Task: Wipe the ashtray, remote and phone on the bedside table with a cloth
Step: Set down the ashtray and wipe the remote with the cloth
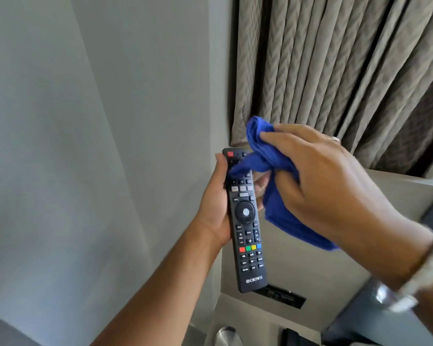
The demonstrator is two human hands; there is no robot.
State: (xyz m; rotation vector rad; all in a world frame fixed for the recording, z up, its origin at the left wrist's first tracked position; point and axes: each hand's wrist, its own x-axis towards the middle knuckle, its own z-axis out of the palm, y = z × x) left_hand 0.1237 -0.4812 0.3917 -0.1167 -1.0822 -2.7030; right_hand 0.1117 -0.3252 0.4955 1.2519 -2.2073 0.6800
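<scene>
My left hand (216, 208) holds a long black remote (246, 221) upright in the air, buttons facing me. My right hand (330, 186) grips a bunched blue cloth (268, 161) and presses it on the remote's upper buttons; a loose end of the cloth hangs down to the right. At the bottom edge a round metal ashtray (226, 337) sits on the bedside table (255, 318). A dark object (294, 338) lies beside it, cut off by the frame; I cannot tell whether it is the phone.
A grey wall fills the left. Brown patterned curtains (335, 66) hang at the upper right. A beige panel (310, 268) with a dark socket strip (280, 295) stands behind the table. A dark grey surface (360, 318) lies at the lower right.
</scene>
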